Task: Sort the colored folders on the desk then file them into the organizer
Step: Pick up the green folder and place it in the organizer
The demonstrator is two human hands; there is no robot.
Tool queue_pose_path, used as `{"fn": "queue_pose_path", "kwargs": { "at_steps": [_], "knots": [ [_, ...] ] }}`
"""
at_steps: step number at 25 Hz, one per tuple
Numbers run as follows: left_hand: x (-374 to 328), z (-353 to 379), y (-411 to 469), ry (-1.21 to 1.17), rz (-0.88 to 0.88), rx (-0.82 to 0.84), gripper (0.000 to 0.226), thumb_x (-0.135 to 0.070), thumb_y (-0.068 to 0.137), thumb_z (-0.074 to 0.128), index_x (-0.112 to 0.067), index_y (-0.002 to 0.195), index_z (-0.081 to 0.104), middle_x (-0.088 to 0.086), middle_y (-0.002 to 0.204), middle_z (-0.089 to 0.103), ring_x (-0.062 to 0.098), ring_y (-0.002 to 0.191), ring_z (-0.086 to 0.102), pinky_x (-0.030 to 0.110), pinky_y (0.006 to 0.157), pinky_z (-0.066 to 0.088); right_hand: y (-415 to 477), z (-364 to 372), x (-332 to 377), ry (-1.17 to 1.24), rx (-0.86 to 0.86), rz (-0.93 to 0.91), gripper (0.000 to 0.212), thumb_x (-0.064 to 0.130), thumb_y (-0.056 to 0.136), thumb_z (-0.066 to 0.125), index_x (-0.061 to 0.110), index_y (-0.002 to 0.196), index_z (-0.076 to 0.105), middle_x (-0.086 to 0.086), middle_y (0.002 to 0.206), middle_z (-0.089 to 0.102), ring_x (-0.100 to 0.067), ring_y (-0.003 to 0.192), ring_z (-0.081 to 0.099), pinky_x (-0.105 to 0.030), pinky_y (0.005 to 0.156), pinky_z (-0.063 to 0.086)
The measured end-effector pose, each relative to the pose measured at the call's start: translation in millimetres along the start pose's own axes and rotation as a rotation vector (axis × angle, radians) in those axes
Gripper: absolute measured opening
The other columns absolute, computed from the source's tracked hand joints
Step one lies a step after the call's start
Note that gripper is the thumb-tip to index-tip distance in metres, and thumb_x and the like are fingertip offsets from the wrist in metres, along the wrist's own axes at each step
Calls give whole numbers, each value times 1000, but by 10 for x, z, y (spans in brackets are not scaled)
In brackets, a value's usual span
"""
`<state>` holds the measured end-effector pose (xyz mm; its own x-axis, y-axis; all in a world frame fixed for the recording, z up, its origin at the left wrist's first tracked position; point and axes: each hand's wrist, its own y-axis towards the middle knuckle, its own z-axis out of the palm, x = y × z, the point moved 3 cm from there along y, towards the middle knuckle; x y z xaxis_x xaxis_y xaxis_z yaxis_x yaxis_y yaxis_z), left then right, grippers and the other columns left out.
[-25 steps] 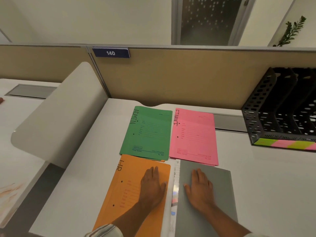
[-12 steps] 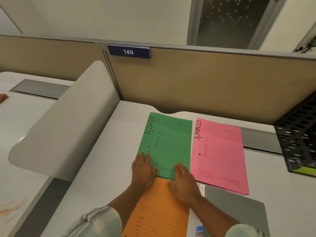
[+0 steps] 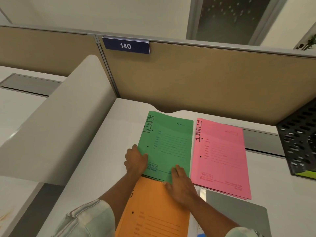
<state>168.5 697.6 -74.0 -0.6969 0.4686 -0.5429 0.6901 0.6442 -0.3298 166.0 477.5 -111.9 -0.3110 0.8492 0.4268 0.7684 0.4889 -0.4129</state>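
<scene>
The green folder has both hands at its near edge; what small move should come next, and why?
Probably lift the green folder off the desk. The left hand holds its near left corner, the right hand rests on its near edge above the orange folder, and the organizer stands to the right.

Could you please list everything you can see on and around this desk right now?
green folder: one, marked ADMIN, desk centre
pink folder: a stack, marked FINANCE, right of green
orange folder: one, near edge, tucked under green
grey folder: one, near right
organizer: one, black, far right
desk: one, white
partition: tan, behind desk
sign: one, navy, reads 140
plant: one, green, top right
left hand: on green folder's left edge
right hand: on green folder's near edge
</scene>
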Motion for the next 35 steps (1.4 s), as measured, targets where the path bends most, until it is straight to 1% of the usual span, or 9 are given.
{"fn": "queue_pose_path", "kwargs": {
  "at_steps": [4,8,16,20,23,26,29,33,35],
  "knots": [
    [-236,-238,27,-231,3,77,27,-26,95,72,-9,116,66,3,111,74,21,85,71,38,70,62,14,-101,24,161,25,22,78,56,101,40,11,160,15,-7,169,12,-25,156,10,-45,125,22],
    [-449,-496,-147,-377,-14,156,9,-15,99,66,-12,107,66,11,104,75,25,84,76,40,71,65,-30,-360,152,505,-28,31,53,56,99,48,27,142,44,6,139,53,-14,132,50,-34,109,44],
    [-779,-885,-1081,-504,267,11,11,-15,104,60,-26,105,60,-5,103,74,16,86,77,41,71,66,-385,-1114,550,818,-208,-105,43,54,97,55,39,137,49,17,138,59,0,125,56,-35,108,48],
    [-1052,-854,-1595,-481,463,-21,26,-12,103,60,-37,101,56,-10,101,72,10,89,72,33,71,61,-838,-1579,603,937,-266,-165,29,53,95,61,60,120,48,32,127,59,5,118,59,-29,101,52],
    [-1270,-666,-2000,-485,591,-8,16,-15,105,60,-31,103,57,-13,91,68,8,84,67,27,64,56,-1220,-1892,502,1008,-332,-189,37,53,91,68,61,120,48,35,121,62,5,116,61,-23,96,52],
    [-1504,-366,-2430,-535,691,39,23,-5,102,61,-27,103,56,-11,90,68,18,75,66,42,59,58,-1603,-2147,248,1039,-420,-206,70,61,82,73,45,141,41,30,128,60,4,119,59,-30,102,53],
    [-1748,45,-2839,-556,724,118,32,2,98,63,-27,108,55,-6,89,70,27,74,67,53,62,58,-2031,-2398,-119,999,-520,-181,64,53,85,75,48,139,41,40,121,59,15,113,58,-16,92,53],
    [-2112,626,-3368,-507,762,151,31,3,96,67,-24,100,53,-10,71,61,11,61,56,21,52,44,-2561,-2688,-722,922,-649,-109,52,46,88,75,42,133,48,32,114,66,11,109,62,-16,90,53],
    [-2309,897,-3652,-478,787,163,31,0,97,68,-27,103,53,-18,77,61,3,68,60,11,57,44,-2813,-2846,-1045,870,-718,-83,47,43,89,74,38,130,52,28,111,69,5,108,64,-19,94,53]
  ]
}}
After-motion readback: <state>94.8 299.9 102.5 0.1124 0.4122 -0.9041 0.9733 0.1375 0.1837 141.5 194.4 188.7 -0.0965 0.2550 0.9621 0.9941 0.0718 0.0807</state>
